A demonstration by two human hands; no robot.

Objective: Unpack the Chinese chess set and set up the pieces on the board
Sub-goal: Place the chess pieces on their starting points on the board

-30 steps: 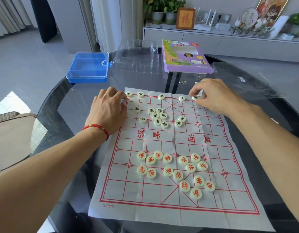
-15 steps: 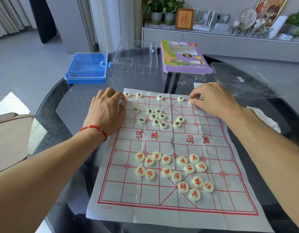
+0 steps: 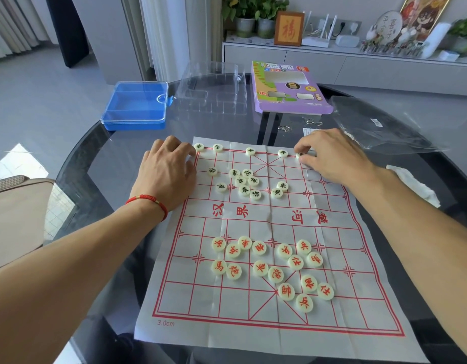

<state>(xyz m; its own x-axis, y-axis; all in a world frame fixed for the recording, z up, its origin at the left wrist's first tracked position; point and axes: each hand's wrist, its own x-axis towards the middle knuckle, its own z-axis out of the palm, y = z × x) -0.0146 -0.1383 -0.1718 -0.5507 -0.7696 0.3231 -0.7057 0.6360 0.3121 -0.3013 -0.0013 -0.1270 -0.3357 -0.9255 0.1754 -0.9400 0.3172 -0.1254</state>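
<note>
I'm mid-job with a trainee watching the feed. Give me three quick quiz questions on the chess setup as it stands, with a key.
1. True or false: the red-lettered pieces are already lined up along the near back row of the board.
2. Which hand pinches a piece on the far back row: A) left hand, B) right hand?
3. Fill in: the blue case lies on the glass table to the ____ of the purple box.

Key: 1 false, they lie in a loose cluster; 2 B; 3 left.
</note>
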